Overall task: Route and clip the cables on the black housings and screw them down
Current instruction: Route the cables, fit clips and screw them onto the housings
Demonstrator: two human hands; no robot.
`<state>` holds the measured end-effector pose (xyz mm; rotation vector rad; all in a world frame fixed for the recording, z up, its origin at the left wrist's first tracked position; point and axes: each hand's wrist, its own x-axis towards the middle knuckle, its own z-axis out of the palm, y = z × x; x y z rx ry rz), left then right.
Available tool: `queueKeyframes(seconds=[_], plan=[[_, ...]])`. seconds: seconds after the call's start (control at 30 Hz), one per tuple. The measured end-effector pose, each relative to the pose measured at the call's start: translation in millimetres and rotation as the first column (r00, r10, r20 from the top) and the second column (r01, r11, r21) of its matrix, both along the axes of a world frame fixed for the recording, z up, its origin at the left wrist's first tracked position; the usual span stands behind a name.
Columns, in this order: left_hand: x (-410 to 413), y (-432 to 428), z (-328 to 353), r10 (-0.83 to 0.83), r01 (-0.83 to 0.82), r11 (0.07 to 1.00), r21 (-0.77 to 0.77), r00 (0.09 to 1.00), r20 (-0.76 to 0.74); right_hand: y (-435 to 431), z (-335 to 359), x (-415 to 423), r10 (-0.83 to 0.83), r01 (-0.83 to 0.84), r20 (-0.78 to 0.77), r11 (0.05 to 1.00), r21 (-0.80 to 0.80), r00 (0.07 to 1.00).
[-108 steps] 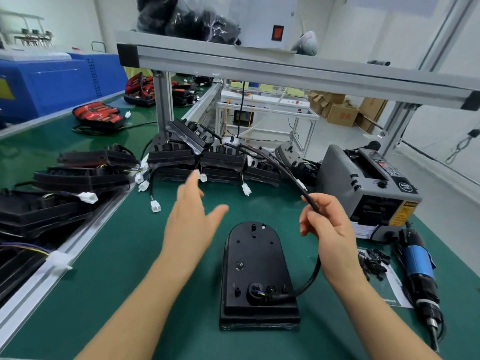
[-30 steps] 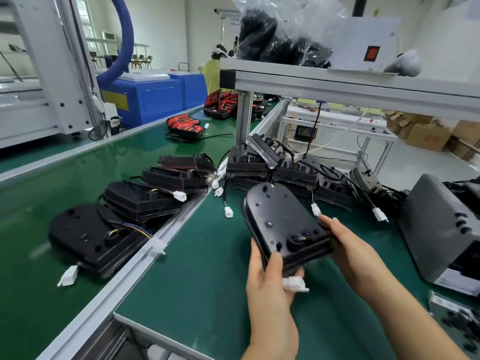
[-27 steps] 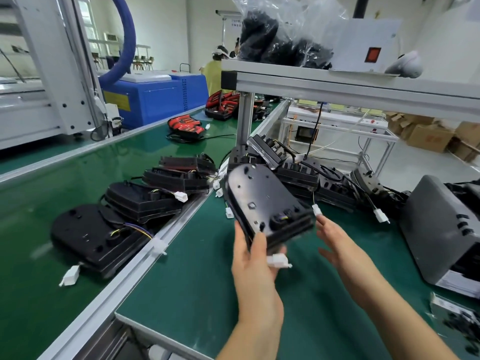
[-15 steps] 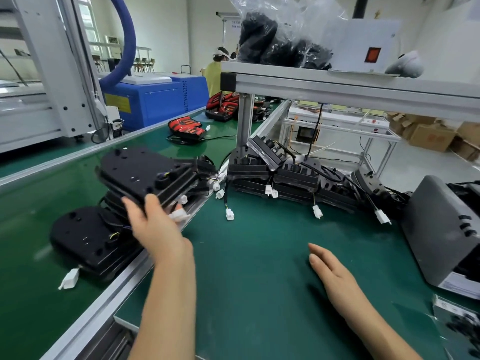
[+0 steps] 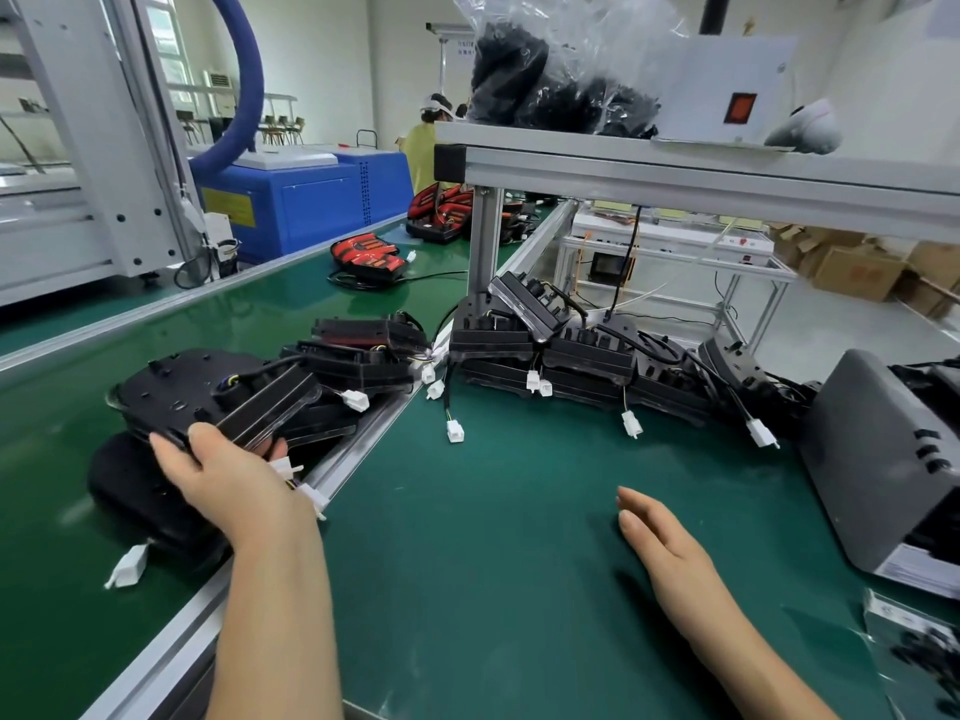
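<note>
**Black housing, held at 9 o'clock**

Item: black housing [image 5: 197,392], tilted, above other housings on the conveyor belt [image 5: 52,407]. Left hand [image 5: 228,480] grips its near edge, thumb on top. Right hand [image 5: 660,537] at 5 o'clock: fingers straight, holding nothing, low at the green mat [image 5: 493,511]; contact unclear. Stacked housings [image 5: 587,356] at 12 o'clock.

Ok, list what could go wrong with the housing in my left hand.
1. The housing that the left hand grips lies tilted across the stacked housings on the belt; once released it may slide off.
2. A white connector by that hand hangs over the aluminium rail and could snag or get pinched.
</note>
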<state>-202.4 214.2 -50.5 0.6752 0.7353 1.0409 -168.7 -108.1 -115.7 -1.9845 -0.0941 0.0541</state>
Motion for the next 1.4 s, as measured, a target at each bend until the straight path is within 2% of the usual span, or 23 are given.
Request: queueKeyframes(seconds=[0.17, 0.47, 0.6, 0.73, 0.9, 0.97, 1.03, 1.1, 1.17, 1.2, 1.23, 1.27, 1.3, 1.33, 1.4], plan=[[-2, -5, -2, 0.038, -0.036, 0.999, -0.032, 0.997, 0.061, 1, 1, 0, 0.005, -0.005, 0.002, 1.0, 0.005, 1.0], [6, -17, 0, 0.134, -0.074, 0.942, -0.328, 0.977, 0.165, 0, 0, 0, 0.014, -0.014, 0.001, 1.0, 0.007, 1.0], [5, -20, -3, 0.087, 0.044, 0.902, -0.431, 0.956, 0.279, -1, -1, 1, 0.017, -0.017, 0.003, 1.0, 0.007, 1.0], [7, -19, -4, -0.081, 0.262, 0.863, -0.432, 0.915, 0.395, -1, -2, 3, 0.017, -0.017, 0.006, 1.0, 0.007, 1.0], [17, -15, -7, -0.191, 0.306, 0.793, -0.527, 0.946, 0.262, -2, -4, 4, 0.019, -0.019, 0.009, 1.0, 0.016, 1.0], [24, -14, -9, -0.189, 0.376, 0.725, -0.577, 0.914, 0.358, -2, -5, 5, 0.02, -0.02, 0.004, 0.999, 0.027, 1.0], [24, -19, -7, -0.184, 0.42, 0.722, -0.551, 0.883, 0.432, -3, -6, 5, 0.021, -0.021, -0.001, 0.999, 0.037, 1.0], [21, -31, -1, -0.115, 0.533, 0.565, -0.629, 0.806, 0.58, -3, -6, 5, 0.021, -0.021, 0.002, 0.999, 0.034, 1.0], [18, -42, -2, -0.117, 0.545, 0.529, -0.65, 0.806, 0.58, -2, -6, 5, 0.02, -0.02, 0.009, 1.0, 0.023, 1.0], [20, -42, -6, -0.059, 0.567, 0.491, -0.661, 0.779, 0.624, -2, -6, 6, 0.018, -0.018, 0.011, 1.0, 0.018, 1.0], [24, -37, -8, -0.128, 0.582, 0.566, -0.584, 0.762, 0.635, -2, -6, 6, 0.017, -0.017, 0.011, 1.0, 0.014, 1.0], [27, -34, -7, -0.135, 0.571, 0.571, -0.589, 0.774, 0.619, -2, -6, 5, 0.017, -0.017, 0.01, 1.0, 0.013, 1.0], [30, -34, -5, -0.137, 0.58, 0.516, -0.63, 0.782, 0.607, -2, -6, 5, 0.018, -0.018, 0.009, 1.0, 0.014, 1.0], [36, -35, -5, -0.173, 0.599, 0.504, -0.622, 0.776, 0.607, -2, -6, 5, 0.018, -0.018, 0.009, 1.0, 0.014, 1.0], [47, -46, -9, -0.287, 0.624, 0.536, -0.569, 0.769, 0.572, -2, -5, 5, 0.015, -0.015, 0.01, 1.0, 0.013, 1.0]])
